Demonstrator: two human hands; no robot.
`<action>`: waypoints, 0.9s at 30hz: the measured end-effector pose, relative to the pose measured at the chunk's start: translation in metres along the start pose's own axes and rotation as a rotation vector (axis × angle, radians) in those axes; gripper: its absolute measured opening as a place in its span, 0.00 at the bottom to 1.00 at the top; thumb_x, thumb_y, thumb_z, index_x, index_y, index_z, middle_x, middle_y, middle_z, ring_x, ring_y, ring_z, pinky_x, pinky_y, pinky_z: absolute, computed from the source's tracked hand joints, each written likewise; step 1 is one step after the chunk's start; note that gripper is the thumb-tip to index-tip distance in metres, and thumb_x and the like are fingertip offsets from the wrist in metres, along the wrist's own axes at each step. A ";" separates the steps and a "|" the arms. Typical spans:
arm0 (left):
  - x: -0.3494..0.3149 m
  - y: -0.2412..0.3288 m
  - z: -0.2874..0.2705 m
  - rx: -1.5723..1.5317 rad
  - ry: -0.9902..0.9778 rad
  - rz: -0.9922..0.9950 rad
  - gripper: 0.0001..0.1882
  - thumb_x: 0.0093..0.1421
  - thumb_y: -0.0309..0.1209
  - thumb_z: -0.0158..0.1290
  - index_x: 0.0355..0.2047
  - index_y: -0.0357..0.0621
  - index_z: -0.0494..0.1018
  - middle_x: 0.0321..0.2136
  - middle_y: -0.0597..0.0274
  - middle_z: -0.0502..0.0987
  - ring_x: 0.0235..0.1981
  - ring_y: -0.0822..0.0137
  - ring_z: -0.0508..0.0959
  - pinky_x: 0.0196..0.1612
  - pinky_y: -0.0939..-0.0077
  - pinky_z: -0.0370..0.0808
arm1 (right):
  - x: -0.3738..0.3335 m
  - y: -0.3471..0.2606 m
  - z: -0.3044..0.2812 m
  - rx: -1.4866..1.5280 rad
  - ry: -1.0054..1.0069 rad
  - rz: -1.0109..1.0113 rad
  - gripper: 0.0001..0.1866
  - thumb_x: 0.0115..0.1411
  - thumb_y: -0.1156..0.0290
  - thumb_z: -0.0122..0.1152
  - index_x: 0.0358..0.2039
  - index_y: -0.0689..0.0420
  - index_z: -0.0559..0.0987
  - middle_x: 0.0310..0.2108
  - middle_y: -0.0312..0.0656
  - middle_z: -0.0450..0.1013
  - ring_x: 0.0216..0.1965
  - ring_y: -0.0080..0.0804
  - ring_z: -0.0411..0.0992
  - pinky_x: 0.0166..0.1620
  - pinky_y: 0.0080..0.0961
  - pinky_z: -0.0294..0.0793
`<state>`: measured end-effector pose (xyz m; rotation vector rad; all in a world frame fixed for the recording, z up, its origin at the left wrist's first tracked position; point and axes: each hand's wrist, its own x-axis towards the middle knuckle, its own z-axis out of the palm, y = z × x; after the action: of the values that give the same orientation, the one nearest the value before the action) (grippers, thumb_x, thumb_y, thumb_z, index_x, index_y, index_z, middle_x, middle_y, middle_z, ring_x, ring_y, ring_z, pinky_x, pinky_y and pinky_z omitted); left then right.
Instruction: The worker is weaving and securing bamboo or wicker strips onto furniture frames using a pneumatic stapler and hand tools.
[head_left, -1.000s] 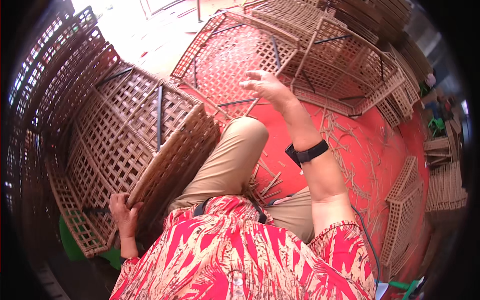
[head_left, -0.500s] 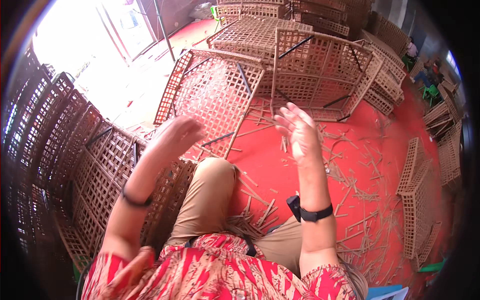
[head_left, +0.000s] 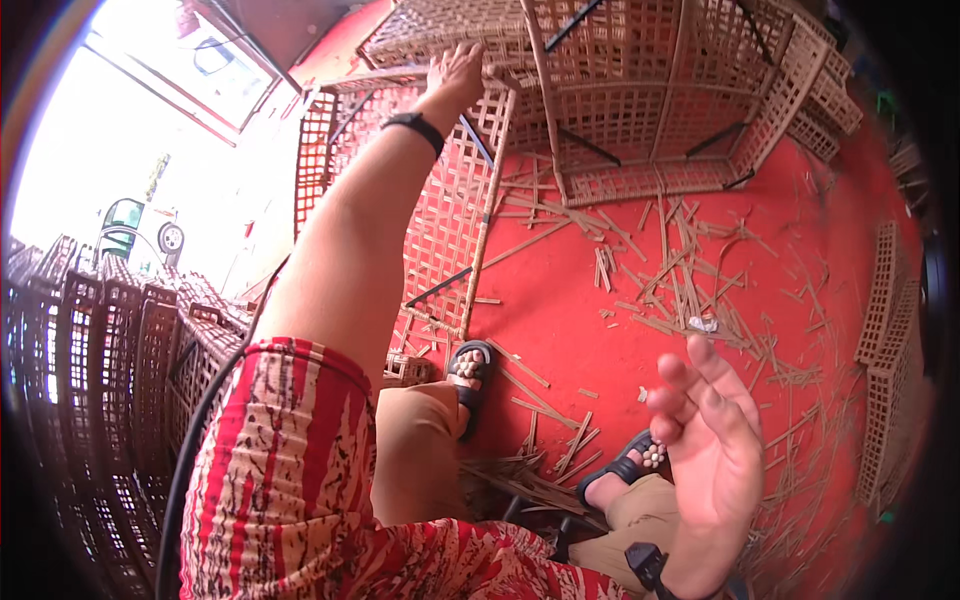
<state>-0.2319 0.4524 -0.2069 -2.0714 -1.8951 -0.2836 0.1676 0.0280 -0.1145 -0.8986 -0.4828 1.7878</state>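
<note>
My left arm is stretched far forward. My left hand (head_left: 455,78) is at the top rim of a shallow rectangular woven cane tray (head_left: 450,210), its fingers extended over the edge; whether they press on the rim is hard to see. Black strips cross the corners of this lattice tray, which stands tilted on the floor. Close to my body, above my right knee, my right hand (head_left: 715,440) is raised palm up with loosely bent, parted fingers and nothing in it. A second, larger woven tray (head_left: 640,125) stands upright just right of the first.
Cut cane strips (head_left: 690,270) litter the red floor (head_left: 560,310). Stacked woven trays (head_left: 90,380) line the left side, near a bright doorway (head_left: 150,110). More trays (head_left: 885,370) stand at the right. My sandalled feet (head_left: 468,375) are on the floor ahead.
My left hand has reached forward and up to the tray's rim. My right hand has dropped back towards my body, turning palm up. The view has shifted with my lean.
</note>
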 end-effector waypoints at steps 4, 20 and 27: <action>0.016 -0.011 0.046 0.119 -0.051 0.085 0.40 0.56 0.33 0.64 0.68 0.57 0.61 0.62 0.58 0.70 0.65 0.48 0.67 0.67 0.45 0.62 | 0.013 0.003 -0.003 0.081 0.025 0.086 0.26 0.67 0.67 0.61 0.63 0.62 0.69 0.50 0.51 0.77 0.42 0.35 0.79 0.41 0.28 0.78; 0.026 -0.095 0.037 0.012 0.100 0.279 0.23 0.64 0.39 0.57 0.56 0.43 0.70 0.44 0.43 0.78 0.49 0.42 0.77 0.49 0.49 0.74 | 0.043 0.035 -0.006 0.141 -0.002 0.163 0.19 0.70 0.68 0.58 0.59 0.57 0.74 0.49 0.40 0.78 0.45 0.28 0.79 0.48 0.25 0.79; 0.041 -0.174 -0.059 0.160 0.255 0.194 0.15 0.66 0.33 0.50 0.50 0.43 0.73 0.42 0.43 0.78 0.47 0.43 0.78 0.46 0.48 0.75 | 0.065 0.067 0.006 0.071 -0.053 0.161 0.14 0.69 0.67 0.58 0.54 0.54 0.76 0.47 0.38 0.79 0.42 0.27 0.80 0.45 0.25 0.80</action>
<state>-0.3964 0.4816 -0.1198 -1.9877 -1.5070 -0.3209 0.1095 0.0626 -0.1796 -0.8629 -0.3867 1.9665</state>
